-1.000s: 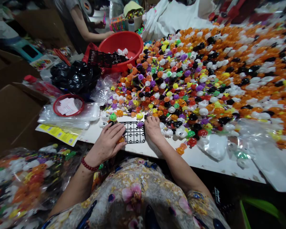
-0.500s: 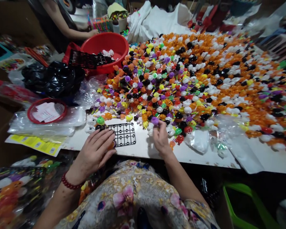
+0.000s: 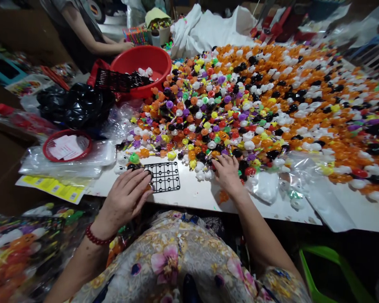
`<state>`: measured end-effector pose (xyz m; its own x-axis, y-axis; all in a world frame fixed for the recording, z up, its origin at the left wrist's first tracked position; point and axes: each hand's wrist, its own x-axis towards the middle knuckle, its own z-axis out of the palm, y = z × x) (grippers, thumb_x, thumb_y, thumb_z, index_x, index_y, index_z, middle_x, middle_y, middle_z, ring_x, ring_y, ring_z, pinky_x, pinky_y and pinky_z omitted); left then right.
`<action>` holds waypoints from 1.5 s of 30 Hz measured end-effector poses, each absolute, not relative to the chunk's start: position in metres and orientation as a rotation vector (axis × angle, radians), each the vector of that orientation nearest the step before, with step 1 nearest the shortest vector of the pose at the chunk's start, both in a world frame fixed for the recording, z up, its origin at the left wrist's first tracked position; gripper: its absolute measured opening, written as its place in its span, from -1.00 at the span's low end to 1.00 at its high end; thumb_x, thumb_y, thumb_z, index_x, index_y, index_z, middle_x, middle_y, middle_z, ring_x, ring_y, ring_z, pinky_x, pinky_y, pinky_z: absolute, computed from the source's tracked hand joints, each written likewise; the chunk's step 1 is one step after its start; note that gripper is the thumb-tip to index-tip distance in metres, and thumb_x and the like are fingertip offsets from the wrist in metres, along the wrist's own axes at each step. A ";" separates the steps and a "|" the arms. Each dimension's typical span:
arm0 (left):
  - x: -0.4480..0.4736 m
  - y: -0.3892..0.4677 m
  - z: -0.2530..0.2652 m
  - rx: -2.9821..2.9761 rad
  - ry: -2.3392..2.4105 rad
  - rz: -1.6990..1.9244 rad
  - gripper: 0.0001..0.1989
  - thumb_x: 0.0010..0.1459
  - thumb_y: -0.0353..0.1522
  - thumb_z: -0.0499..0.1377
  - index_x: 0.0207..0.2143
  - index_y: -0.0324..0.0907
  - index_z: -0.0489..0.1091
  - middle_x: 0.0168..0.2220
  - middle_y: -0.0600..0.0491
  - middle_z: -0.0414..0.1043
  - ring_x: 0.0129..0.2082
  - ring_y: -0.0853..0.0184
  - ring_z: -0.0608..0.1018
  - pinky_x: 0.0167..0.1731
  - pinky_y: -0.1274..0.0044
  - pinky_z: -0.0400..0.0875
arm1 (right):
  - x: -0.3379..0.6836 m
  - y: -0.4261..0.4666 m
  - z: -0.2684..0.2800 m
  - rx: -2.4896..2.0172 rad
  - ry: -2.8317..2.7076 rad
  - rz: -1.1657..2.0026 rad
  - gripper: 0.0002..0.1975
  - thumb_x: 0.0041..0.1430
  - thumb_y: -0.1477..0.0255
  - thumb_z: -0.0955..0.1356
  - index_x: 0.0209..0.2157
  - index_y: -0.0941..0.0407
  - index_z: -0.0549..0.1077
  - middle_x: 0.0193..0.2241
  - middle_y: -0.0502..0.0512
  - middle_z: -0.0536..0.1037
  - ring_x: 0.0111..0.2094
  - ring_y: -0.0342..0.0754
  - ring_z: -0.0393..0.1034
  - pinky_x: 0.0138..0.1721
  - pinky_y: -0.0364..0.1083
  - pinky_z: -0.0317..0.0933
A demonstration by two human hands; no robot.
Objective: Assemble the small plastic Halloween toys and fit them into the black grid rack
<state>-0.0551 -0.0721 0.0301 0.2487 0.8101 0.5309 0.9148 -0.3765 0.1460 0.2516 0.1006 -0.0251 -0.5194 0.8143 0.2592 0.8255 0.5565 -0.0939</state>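
Note:
My left hand lies over the left end of a black plastic grid frame, fingers stretched side by side and fairly flat. Small figure toys in its left end are partly hidden under the fingers; a green-headed toy shows just beyond them. The openings on the frame's right side hold nothing. At the near edge of a big heap of small coloured toys is my right hand, palm down with its fingers apart among the toys. White toys lie to its left.
A red tub with black grids across its rim stands back left, a person's arm behind it. A red basket with paper sits on plastic bags at left. Clear bags lie right, along the table's front edge.
My right hand has moved right and opened out over the toys; the purple toy it pinched is no longer seen in it. My left hand has stayed on the grid frame.

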 end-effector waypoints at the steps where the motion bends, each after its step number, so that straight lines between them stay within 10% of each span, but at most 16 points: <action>1: -0.056 -0.072 0.029 -2.309 -1.639 -0.798 -0.48 0.26 -0.40 0.12 0.27 -0.05 0.19 0.04 -0.10 0.49 0.08 0.10 0.48 0.09 0.17 0.38 | 0.248 0.100 -0.028 -1.371 -2.552 -0.076 -0.64 0.12 0.60 0.25 -0.11 0.08 0.52 -0.05 0.24 0.53 0.11 0.19 0.19 0.19 0.29 -0.09; 9: -0.077 -0.074 0.021 -1.968 -1.940 -0.942 -0.59 0.34 -0.40 -0.01 0.21 -0.09 0.28 0.04 -0.10 0.46 0.06 0.19 0.48 0.06 0.25 0.42 | 0.244 0.099 -0.006 -1.381 -2.236 0.066 -0.80 0.20 0.48 0.26 -0.18 0.12 0.47 -0.08 0.30 0.53 -0.03 0.23 0.26 0.01 0.24 0.09; 19: -0.087 -0.069 0.008 -2.091 -2.012 -1.040 -0.61 0.37 -0.35 -0.07 0.18 -0.15 0.30 0.09 -0.11 0.43 0.14 0.21 0.43 0.15 0.24 0.37 | 0.103 0.069 -0.039 -1.027 -1.682 1.697 -0.65 0.10 0.23 0.39 -0.11 0.10 0.43 -0.26 0.07 0.54 -0.27 -0.05 0.43 -0.20 -0.05 0.38; 37: -0.090 -0.058 0.003 -2.382 -1.923 -0.869 -0.50 0.38 -0.28 -0.11 0.33 -0.15 0.07 0.31 -0.18 0.15 0.31 0.09 0.19 0.23 0.13 0.19 | 0.047 0.095 -0.038 -0.466 -2.741 1.235 -0.60 0.00 0.69 0.31 -0.16 0.13 0.61 -0.25 0.13 0.59 -0.21 -0.01 0.47 -0.15 -0.12 0.27; 45: -0.094 -0.056 -0.006 -2.430 -1.829 -0.889 -0.57 0.35 -0.32 -0.05 0.23 -0.12 0.23 0.11 -0.11 0.39 0.23 0.11 0.32 0.20 0.17 0.26 | 0.047 0.085 -0.041 -0.450 -2.733 1.270 -0.57 0.05 0.73 0.31 -0.09 0.11 0.56 -0.14 0.10 0.61 -0.07 -0.01 0.47 -0.03 -0.09 0.28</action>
